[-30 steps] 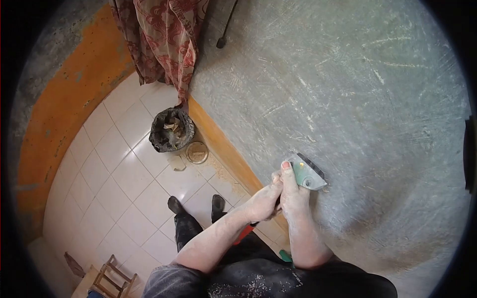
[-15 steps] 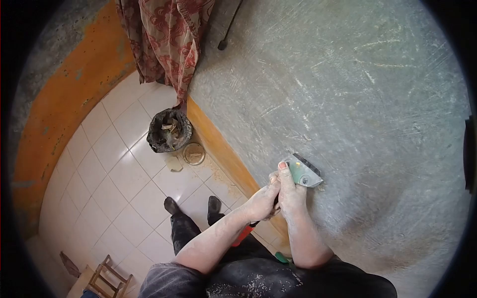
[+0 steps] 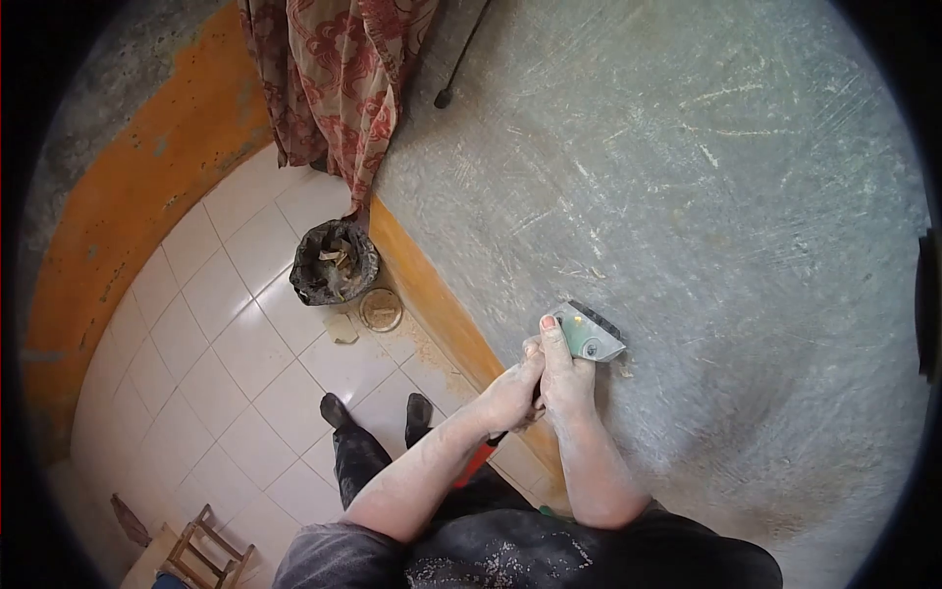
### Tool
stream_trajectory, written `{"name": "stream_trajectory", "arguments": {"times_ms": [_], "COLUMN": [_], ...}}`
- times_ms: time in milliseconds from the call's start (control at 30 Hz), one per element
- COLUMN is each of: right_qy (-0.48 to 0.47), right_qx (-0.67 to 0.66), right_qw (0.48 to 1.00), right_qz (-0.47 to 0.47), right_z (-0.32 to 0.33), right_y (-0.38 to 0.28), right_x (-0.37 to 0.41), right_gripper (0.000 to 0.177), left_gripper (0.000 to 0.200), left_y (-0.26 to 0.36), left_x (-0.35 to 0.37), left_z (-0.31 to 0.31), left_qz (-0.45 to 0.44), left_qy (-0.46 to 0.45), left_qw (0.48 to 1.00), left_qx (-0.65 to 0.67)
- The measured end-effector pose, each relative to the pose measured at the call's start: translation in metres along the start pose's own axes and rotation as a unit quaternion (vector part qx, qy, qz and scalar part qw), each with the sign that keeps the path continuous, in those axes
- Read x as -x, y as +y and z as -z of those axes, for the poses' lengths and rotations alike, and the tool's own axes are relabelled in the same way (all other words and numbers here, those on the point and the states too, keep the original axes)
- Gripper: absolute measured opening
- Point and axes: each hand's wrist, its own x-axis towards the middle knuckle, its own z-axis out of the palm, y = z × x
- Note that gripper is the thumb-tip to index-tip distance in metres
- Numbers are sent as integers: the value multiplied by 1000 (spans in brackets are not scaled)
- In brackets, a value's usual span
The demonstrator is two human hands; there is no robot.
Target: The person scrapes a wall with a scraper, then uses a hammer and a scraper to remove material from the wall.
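We have both hands in a closed grip on the scraper [image 3: 587, 334] — our right hand [image 3: 569, 378] by its head, our left hand [image 3: 512, 393] round the red handle — likely to press the blade flat against the grey wall [image 3: 706, 196]. On the floor [image 3: 245, 353] below, a black bucket [image 3: 335, 263] holds rubble scraps.

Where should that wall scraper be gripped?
Likely the red handle, from below: it sticks out toward the person while the scraper head presses against the wall. The left hand wraps the handle; the right hand braces a finger on the head.
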Motion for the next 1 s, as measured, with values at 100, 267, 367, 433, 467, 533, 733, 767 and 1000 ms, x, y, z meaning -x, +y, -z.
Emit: {"name": "stream_trajectory", "arguments": {"times_ms": [100,267,367,433,467,533,733,767,1000], "right_qy": [-2,9,13,18,25,36,-3,10,-13], "right_qx": [36,-1,12,34,13,-34,-15,18,56], "right_qw": [999,1000,1000,999,1000,999,1000,1000,993], "right_qz": [-31,4,-15,-23,-12,11,-7,17,102], "right_z": [0,-5,0,1,-1,-10,5,2,8], "right_y": [-7,0,4,2,1,-3,-1,-7,-11], "right_x": [-2,-1,-1,-3,-1,2,1,2,4], "right_gripper": [22,21,20,19,19,19,19,20,30], "left_gripper": [66,69,68,67,66,66,65,65,67], "left_y": [2,0,-3,6,9,7,8,10,8], "left_x": [3,0,3,3,4,4,6,8,12], "left_z": [-7,1,-4,1,3,2,-10,-12,-21], "left_qz": [7,20,30,34,39,32,41,41,63], "left_qy": [8,-13,10,-15,-27,-7,14,23,44], "left_qw": [1000,1000,999,999,999,999,998,999,997], "left_qx": [8,18,-15,-12,-11,-30,-37,-24,-20]}}
